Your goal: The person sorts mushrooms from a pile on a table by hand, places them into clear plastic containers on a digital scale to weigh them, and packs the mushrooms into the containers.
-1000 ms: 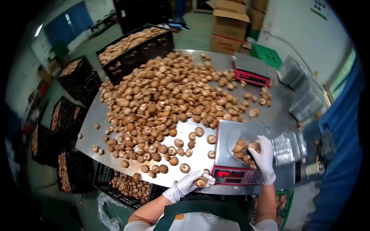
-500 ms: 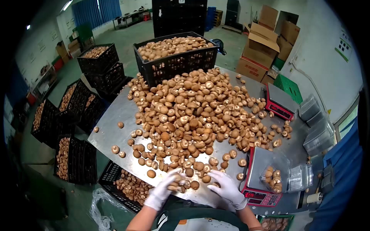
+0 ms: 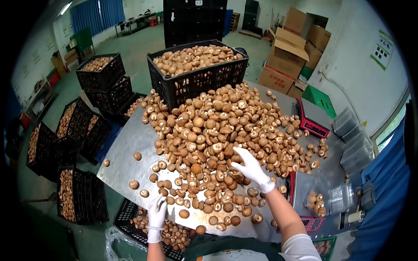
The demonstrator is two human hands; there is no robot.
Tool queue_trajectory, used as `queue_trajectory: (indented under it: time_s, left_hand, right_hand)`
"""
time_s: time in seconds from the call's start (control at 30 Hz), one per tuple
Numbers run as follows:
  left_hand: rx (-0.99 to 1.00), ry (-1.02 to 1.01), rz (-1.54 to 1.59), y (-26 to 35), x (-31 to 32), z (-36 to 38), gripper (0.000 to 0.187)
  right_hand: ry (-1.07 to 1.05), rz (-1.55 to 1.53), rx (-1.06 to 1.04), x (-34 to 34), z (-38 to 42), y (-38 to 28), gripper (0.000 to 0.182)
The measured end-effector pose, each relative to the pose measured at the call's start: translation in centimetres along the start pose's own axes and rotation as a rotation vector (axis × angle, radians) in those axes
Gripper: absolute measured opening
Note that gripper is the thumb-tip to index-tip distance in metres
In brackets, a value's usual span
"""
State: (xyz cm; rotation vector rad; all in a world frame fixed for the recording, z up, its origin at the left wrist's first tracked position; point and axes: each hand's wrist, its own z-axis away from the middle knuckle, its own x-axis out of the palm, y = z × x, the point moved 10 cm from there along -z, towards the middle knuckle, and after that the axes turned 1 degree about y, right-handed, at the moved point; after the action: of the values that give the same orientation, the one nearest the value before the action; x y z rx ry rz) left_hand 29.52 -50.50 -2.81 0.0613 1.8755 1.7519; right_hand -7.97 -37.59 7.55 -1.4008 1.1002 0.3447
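Note:
A large heap of brown shiitake mushrooms (image 3: 213, 130) covers the middle of the metal table (image 3: 124, 161). My right hand (image 3: 253, 168), in a white glove, reaches to the front right of the heap, its fingers stretched out and touching mushrooms. At the table's left front edge, my gloved left hand (image 3: 156, 217) hangs beside a low black crate (image 3: 124, 213) holding more mushrooms. Its fingers point up and apart, and I see nothing held. A clear plastic box with mushrooms (image 3: 316, 203) rests on the red scale (image 3: 311, 224), partly behind my right arm.
A full black crate of mushrooms (image 3: 204, 80) stands at the table's back. A second scale (image 3: 313, 118) and stacked clear boxes (image 3: 355, 150) are on the right. Stacked crates (image 3: 82, 195) fill the floor at left; cardboard boxes (image 3: 285, 61) stand behind.
My left hand, which held mushrooms near the front edge, has moved left to the low crate and let them go. My right hand has reached forward into the heap. The view has shifted slightly.

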Motion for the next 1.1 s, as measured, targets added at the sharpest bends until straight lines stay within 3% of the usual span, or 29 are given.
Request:
queue_trajectory:
  time_s: [0.07, 0.1, 0.17, 0.2, 0.3, 0.4, 0.53, 0.6, 0.8, 0.87, 0.93, 1.0, 1.07, 1.1]
  left_hand:
    - [0.275, 0.030, -0.087, 2.3, 2.8, -2.8, 0.042]
    - [0.183, 0.000, -0.056, 3.3, 4.0, -4.3, 0.044]
    - [0.329, 0.053, -0.132, 6.1, 5.9, -7.2, 0.050]
    - [0.384, 0.067, -0.143, 7.5, 6.8, -8.6, 0.053]
    - [0.429, 0.057, -0.171, 10.0, 9.8, -12.8, 0.055]
    - [0.437, 0.028, -0.193, 10.9, 12.2, -17.0, 0.058]
    - [0.506, 0.019, -0.230, 12.9, 15.2, -21.6, 0.057]
    - [0.504, -0.008, -0.262, 14.0, 17.1, -23.7, 0.059]
    - [0.546, -0.042, -0.509, 14.1, 21.0, -26.6, 0.057]
    - [0.598, -0.015, -0.420, 14.1, 21.1, -26.0, 0.050]
    - [0.545, -0.146, -0.298, 12.3, 21.8, -25.5, 0.045]
    - [0.293, -0.314, 0.171, 12.9, 20.4, -23.7, 0.044]
    - [0.063, -0.408, 0.588, 11.4, 20.0, -22.7, 0.043]
    - [0.041, -0.464, 0.691, 11.4, 19.8, -21.7, 0.042]
  right_hand:
    - [0.054, 0.080, -0.023, 0.5, -4.5, 0.0, 0.067]
    - [0.074, 0.139, -0.028, 0.9, -6.6, 0.2, 0.068]
    - [0.108, 0.236, 0.011, 1.7, -10.0, 1.1, 0.066]
    - [0.191, 0.304, -0.042, 1.7, -11.3, 1.2, 0.054]
    - [0.101, 0.406, 0.000, 3.9, -13.4, 3.5, 0.042]
    - [0.072, 0.598, -0.117, 5.7, -12.0, 3.0, 0.036]
    - [-0.156, 0.415, 0.005, 6.7, -8.2, 4.6, 0.034]
    - [-0.122, 0.359, -0.095, 6.3, -5.9, 3.0, 0.035]
    - [-0.140, 0.250, -0.060, 5.0, -2.9, 2.9, 0.033]
    - [-0.158, 0.261, -0.049, 5.3, -2.2, 3.6, 0.034]
    - [-0.074, 0.143, -0.043, 4.2, -1.6, 3.6, 0.035]
    - [-0.012, 0.030, -0.038, 2.9, -1.6, 3.6, 0.036]
    - [-0.031, -0.364, 0.310, 3.1, -0.7, 6.5, 0.034]
    - [-0.008, -0.636, 0.342, 3.9, -0.5, 7.1, 0.032]
